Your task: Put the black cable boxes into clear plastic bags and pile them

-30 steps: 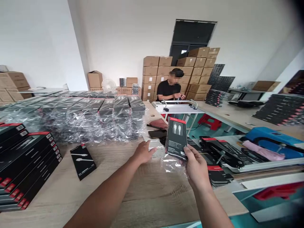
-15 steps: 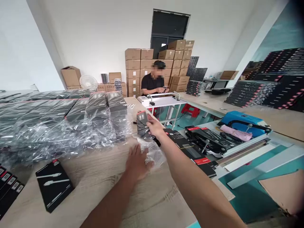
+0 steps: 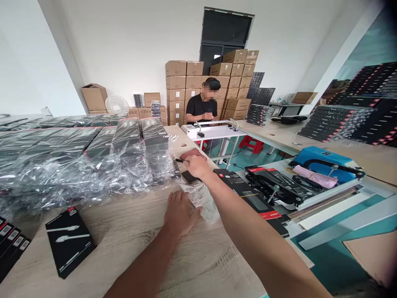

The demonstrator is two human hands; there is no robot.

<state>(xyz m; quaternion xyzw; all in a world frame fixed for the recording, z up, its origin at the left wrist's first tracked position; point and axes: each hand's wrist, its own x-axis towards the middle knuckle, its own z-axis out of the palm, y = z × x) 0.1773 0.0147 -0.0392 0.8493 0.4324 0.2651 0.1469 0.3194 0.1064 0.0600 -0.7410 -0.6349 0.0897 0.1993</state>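
Observation:
My left hand [image 3: 180, 213] lies palm down on the wooden table [image 3: 136, 244] with fingers stretched out, beside clear plastic wrapping [image 3: 206, 203]. Farther forward, my right hand [image 3: 198, 167] is closed, its fingers curled down and mostly hidden. A black pen-like stick [image 3: 179, 160] pokes out at its fingertips; I cannot tell whether they grip it. Just beyond the hand lies a reddish-brown cloth [image 3: 192, 154]. Partly beneath the hand is a dark flat item with a rounded corner [image 3: 188, 177]. Film-wrapped black boxes [image 3: 156, 145] stand in rows to the left.
A black cable box [image 3: 70, 242] lies at front left, near several upright boxes [image 3: 12, 244]. Black printed boxes [image 3: 248, 194] and a blue machine [image 3: 325, 163] are at right. Across the tables sits a person [image 3: 201, 105] before stacked cartons [image 3: 176, 82].
The small dark box my right hand held up is out of my grasp and no longer visible there. That hand has lowered toward the table. My left hand has barely shifted.

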